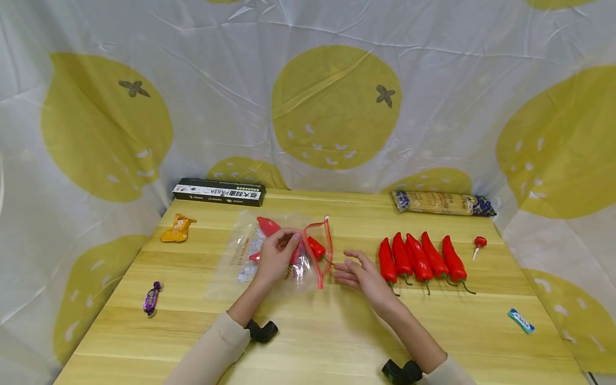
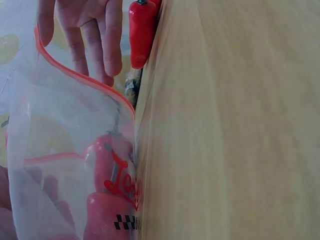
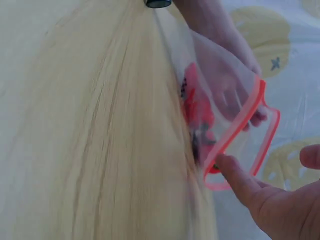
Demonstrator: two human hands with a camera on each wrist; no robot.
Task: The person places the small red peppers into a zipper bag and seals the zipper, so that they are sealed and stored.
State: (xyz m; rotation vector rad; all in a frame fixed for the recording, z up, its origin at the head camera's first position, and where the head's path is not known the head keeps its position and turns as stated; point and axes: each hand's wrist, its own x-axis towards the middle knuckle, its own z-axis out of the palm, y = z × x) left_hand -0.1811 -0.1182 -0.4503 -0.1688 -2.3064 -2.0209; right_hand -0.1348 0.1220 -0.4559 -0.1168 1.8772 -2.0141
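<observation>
A clear zip bag with a red zip edge lies on the table, its mouth open toward the right. Inside it are red chili peppers, one with its stem at the mouth. My left hand pinches the bag's upper side near the mouth. Just outside the opening is my right hand, its fingers fairly straight and holding nothing. In the right wrist view one fingertip reaches the red rim; whether it touches the pepper inside I cannot tell. To the right, several more red chili peppers lie in a row.
A black pasta box and a pasta packet lie along the back. On the left are an orange-wrapped snack and a purple candy. A lollipop and a blue-green candy lie at the right.
</observation>
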